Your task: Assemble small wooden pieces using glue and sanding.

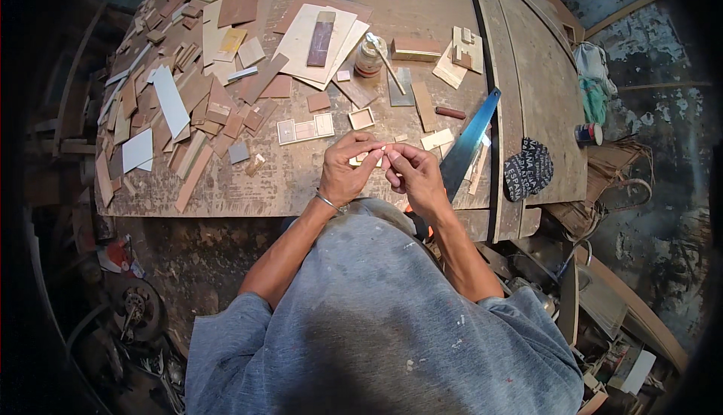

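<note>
Pinching, left hand [349, 171]: fingers curled nearly closed, tips on a small pale piece [383, 147].
Right hand [419, 178]: up close too, thumb and finger drawn together on that same piece!
Piece: sat right between the two hands, above the table's [286, 198] near edge, mostly hidden by fingers.
Tray [305, 129]: lay just beyond the left hand, divided into compartments.
Frame [361, 119]: rested beside the tray.
Saw [468, 147]: slanted, blue-bladed, close by the right hand.
Jar [369, 59]: stood farther back, brush [386, 65] beside it.
</note>
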Demonstrator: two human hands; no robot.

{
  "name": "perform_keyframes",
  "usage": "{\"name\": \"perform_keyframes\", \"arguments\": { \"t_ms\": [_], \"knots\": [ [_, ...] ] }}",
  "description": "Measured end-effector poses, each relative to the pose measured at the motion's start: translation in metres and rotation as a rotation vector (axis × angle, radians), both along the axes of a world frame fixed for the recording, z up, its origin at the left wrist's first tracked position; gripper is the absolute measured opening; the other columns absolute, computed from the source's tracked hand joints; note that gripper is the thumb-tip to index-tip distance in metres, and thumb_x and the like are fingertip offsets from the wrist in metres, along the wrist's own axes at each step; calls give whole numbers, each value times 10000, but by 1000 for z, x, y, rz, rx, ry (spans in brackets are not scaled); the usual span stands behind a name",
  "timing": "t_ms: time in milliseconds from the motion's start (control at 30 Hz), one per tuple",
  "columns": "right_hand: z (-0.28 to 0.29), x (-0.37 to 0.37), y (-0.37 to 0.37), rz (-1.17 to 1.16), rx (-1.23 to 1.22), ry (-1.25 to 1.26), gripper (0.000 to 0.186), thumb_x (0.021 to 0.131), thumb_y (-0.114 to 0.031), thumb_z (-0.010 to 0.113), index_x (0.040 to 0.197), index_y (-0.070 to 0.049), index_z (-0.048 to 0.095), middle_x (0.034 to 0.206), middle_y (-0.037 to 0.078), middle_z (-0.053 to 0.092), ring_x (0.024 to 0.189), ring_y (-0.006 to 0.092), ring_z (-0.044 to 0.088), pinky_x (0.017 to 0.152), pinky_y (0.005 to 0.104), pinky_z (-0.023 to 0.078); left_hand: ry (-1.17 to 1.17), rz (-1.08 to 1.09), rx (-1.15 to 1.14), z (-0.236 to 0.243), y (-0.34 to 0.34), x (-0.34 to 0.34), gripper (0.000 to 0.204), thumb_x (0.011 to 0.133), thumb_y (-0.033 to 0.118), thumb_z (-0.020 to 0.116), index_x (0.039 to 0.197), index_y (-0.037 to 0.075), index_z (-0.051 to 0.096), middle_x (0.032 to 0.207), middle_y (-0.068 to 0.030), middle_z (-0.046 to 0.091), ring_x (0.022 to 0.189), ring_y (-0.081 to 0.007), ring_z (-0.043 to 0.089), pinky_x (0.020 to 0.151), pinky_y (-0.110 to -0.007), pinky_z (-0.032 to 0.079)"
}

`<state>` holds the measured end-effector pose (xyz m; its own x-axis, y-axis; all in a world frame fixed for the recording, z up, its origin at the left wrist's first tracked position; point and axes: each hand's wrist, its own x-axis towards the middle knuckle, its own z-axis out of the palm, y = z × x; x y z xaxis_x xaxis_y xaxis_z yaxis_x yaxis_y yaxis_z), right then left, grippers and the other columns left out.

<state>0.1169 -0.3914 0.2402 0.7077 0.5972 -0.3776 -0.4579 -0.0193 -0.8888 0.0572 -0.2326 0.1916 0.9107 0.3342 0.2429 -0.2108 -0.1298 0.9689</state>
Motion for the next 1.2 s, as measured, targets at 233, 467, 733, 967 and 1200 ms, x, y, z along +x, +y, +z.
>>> {"name": "perform_keyframes", "arguments": {
  "t_ms": [233, 467, 733, 967, 1200],
  "knots": [
    [0, -3, 2, -47, 0, 12, 209, 1041, -175, 584, 1060, 4, 691, 762, -14, 601, 576, 47, 461, 471, 208, 330, -73, 33, 65, 0, -2, -5, 207, 859, -16, 728, 1060, 11, 770, 973, -106, 692, 914, -188, 671, 792, -287, 535],
    [-7, -7, 2, -72, 43, -7, 176, 1005, -135, 631, 1045, 20, 706, 789, 6, 642, 575, 46, 482, 467, 213, 347, -81, 21, 30, 12, -4, -14, 211, 865, -18, 729, 1071, 12, 767, 1001, -101, 680, 898, -174, 659, 778, -284, 536],
    [-13, -22, 7, -149, 0, -227, 170, 977, -65, 653, 1116, 28, 686, 771, 29, 662, 614, 66, 573, 499, 213, 432, 285, -4, -544, 22, -9, -33, 159, 958, 62, 677, 1078, -24, 738, 969, -59, 654, 837, -97, 631, 500, -179, 464],
    [-16, -25, 28, -153, 178, -171, 161, 985, -69, 660, 1121, 13, 689, 872, 53, 692, 716, 85, 633, 525, 224, 488, 359, -146, -933, 27, 12, -38, 214, 1013, 202, 641, 1100, 17, 704, 840, -19, 635, 629, -36, 559, 402, -155, 352],
    [-10, -14, 71, -138, 152, -329, 137, 975, -85, 678, 1066, 17, 685, 924, 64, 682, 686, 96, 636, 494, 224, 485, 352, -83, -707, 30, 47, -29, 242, 1030, 229, 618, 1085, 12, 710, 831, -28, 643, 618, -45, 555, 399, -160, 345]
  ]
}}
